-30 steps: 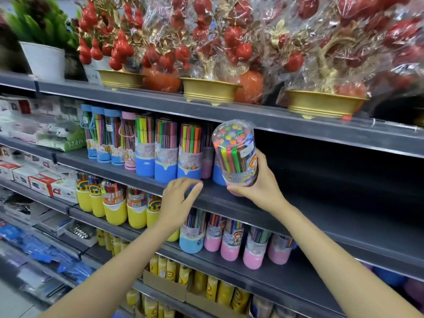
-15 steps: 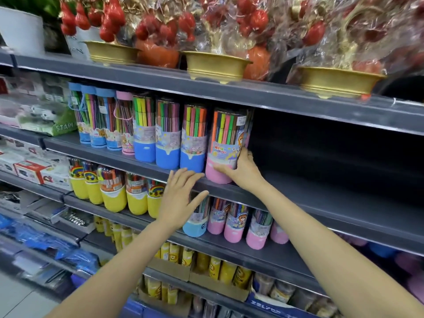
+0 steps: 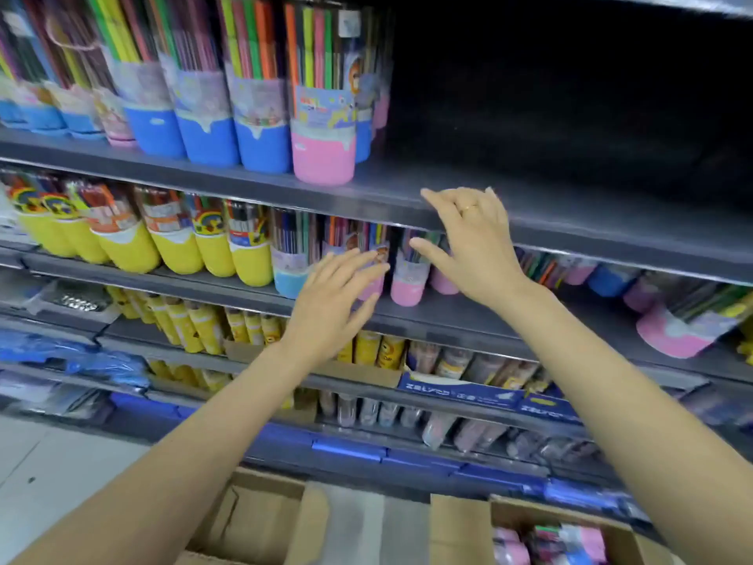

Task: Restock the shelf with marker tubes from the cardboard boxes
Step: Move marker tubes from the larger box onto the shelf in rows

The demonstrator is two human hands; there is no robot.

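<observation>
Head view: both bare hands [image 3: 338,295] [image 3: 468,242] spread, empty, below clear cylindrical pink-based marker tube [image 3: 324,116] on smooth grey shelf [image 3: 570,214].

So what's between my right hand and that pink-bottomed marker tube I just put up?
Only bare grey shelf in the head view, between the right hand and the pink-bottomed marker tube.

Plastic, metal and cardboard, mostly smooth.
Clear glossy plastic on the pink-capped marker tube [image 3: 324,116], with a matt pink base and a printed paper-like label. Smooth grey metal with a dull sheen on the shelf [image 3: 570,205]. Rough matt brown cardboard on the boxes [image 3: 260,519] below.
</observation>
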